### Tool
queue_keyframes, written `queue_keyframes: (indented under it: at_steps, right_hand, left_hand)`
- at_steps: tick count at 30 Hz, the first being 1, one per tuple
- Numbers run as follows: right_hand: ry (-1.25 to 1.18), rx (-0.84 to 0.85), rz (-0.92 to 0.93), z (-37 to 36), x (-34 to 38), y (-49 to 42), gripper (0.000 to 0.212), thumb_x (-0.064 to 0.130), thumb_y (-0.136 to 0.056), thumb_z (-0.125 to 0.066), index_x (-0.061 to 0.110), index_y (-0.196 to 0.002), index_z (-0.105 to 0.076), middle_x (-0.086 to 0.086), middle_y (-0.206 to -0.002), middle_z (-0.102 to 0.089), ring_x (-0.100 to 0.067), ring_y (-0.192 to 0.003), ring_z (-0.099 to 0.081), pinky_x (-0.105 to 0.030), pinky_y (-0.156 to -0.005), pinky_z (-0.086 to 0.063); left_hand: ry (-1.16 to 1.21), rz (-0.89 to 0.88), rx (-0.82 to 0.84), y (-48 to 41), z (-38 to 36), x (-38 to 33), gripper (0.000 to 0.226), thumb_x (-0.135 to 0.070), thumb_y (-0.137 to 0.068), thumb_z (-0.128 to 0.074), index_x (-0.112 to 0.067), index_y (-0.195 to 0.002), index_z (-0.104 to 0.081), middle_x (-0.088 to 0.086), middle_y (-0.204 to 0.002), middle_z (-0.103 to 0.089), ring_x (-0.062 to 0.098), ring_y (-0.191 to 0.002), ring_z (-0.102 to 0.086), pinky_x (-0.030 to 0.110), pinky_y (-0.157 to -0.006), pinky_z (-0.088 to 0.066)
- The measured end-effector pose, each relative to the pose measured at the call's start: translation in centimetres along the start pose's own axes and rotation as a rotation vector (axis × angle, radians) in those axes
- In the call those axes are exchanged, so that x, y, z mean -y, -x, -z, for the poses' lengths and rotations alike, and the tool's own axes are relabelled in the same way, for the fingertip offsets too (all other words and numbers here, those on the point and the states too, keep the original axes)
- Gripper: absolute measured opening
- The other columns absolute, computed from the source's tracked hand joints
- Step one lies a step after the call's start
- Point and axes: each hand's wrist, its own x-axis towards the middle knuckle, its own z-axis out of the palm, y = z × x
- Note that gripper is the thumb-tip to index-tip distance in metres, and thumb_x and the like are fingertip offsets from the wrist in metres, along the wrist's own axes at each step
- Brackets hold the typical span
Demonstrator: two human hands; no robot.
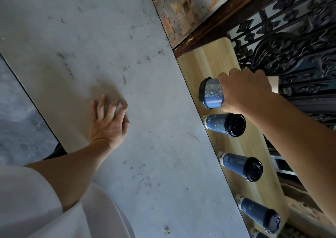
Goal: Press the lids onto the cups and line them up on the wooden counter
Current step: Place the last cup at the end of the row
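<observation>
A blue cup is gripped in curled fingers by the right hand; the left hand is rested on the grey table, fingers spread

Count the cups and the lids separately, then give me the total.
Blue cups: 4 (one in the right hand, three on the wooden counter)
Black lids: 4, one per cup
Total: 8
A cut-off shape at the bottom edge is not counted.

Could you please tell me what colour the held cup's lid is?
Black. The lid of the cup shows best in the head view.
</observation>
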Motion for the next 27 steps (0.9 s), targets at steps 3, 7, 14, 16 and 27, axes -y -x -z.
queue_keyframes:
  at_steps: [3, 7, 14, 16, 27]
  right_hand:
    - [0.002, -0.002, 0.002, 0.07, 0.01, 0.05, 0.051, 0.03, -0.081, -0.069, 0.016, -0.126, -0.047, -0.007, -0.112, -0.052, -0.032, -0.112, -0.053, -0.045, -0.093, -0.04]
    - [0.021, 0.003, 0.004, -0.03, -0.05, 0.19, 0.052, 0.03, -0.081, -0.069, 0.016, -0.126, -0.047, -0.008, -0.115, -0.053, -0.032, -0.113, -0.053, -0.045, -0.094, -0.04]
    - [0.069, 0.008, -0.008, -0.28, -0.27, 0.4, 0.051, 0.028, -0.082, -0.069, 0.016, -0.127, -0.048, -0.008, -0.116, -0.054, -0.032, -0.114, -0.052, -0.046, -0.095, -0.039]
    - [0.13, -0.034, -0.01, -0.4, -0.29, 0.59, 0.049, 0.024, -0.082, -0.068, 0.015, -0.127, -0.049, -0.009, -0.118, -0.054, -0.032, -0.115, -0.051, -0.046, -0.098, -0.038]
    - [0.15, -0.085, -0.027, -0.64, -0.25, 0.61, 0.05, 0.02, -0.08, -0.068, 0.013, -0.126, -0.05, -0.01, -0.119, -0.055, -0.033, -0.115, -0.052, -0.047, -0.099, -0.038]
  left_hand:
    - [-0.009, -0.003, 0.005, 0.01, 0.25, -0.02, 0.058, -0.034, -0.086, -0.062, -0.019, -0.139, -0.044, 0.001, -0.155, -0.042, 0.047, -0.145, -0.015, 0.047, -0.12, 0.018]
    - [0.006, 0.008, 0.011, 0.0, 0.57, -0.04, 0.056, -0.039, -0.088, -0.042, -0.021, -0.14, -0.043, -0.007, -0.159, -0.038, 0.046, -0.147, -0.013, 0.048, -0.121, 0.015]
    - [-0.009, 0.033, 0.004, 0.03, 0.6, -0.27, 0.058, -0.034, -0.086, -0.061, -0.021, -0.14, -0.044, -0.008, -0.161, -0.034, 0.042, -0.149, -0.009, 0.046, -0.121, 0.017]
    - [-0.012, 0.036, 0.011, 0.03, 0.57, -0.27, 0.058, -0.034, -0.085, -0.061, -0.021, -0.139, -0.044, -0.007, -0.162, -0.033, 0.042, -0.15, -0.008, 0.047, -0.12, 0.017]
    - [-0.053, 0.045, 0.044, -0.07, 0.48, -0.47, 0.059, -0.036, -0.086, -0.059, -0.022, -0.141, -0.04, -0.006, -0.161, -0.032, 0.041, -0.149, -0.006, 0.046, -0.118, 0.022]
